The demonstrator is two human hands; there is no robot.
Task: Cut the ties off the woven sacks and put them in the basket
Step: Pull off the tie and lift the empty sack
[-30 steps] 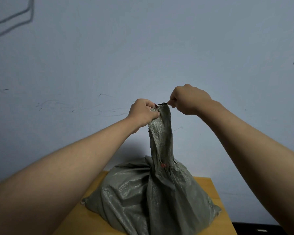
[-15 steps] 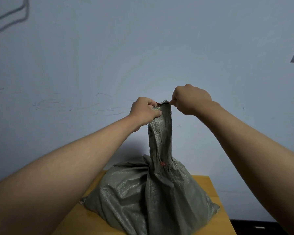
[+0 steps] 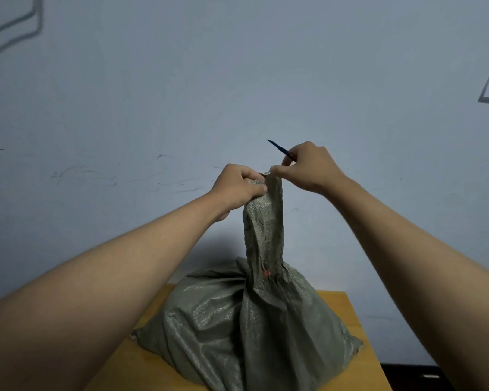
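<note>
L hand [image 3: 239, 185] is clamped on the top of the woven sack [image 3: 249, 314], which sits on the table [image 3: 350, 301] w/ its neck drawn straight up, long axis vertical, mouth betw. both hands. R hand [image 3: 308, 166], just beside and touching the mouth edge, pinches a thin dark strip [image 3: 278, 148], prob. a tie, pointing up-left away from the sack. A red tie [image 3: 266, 273] cinches the neck well below both hands, near-equal reach for either; no basket in view.
</note>
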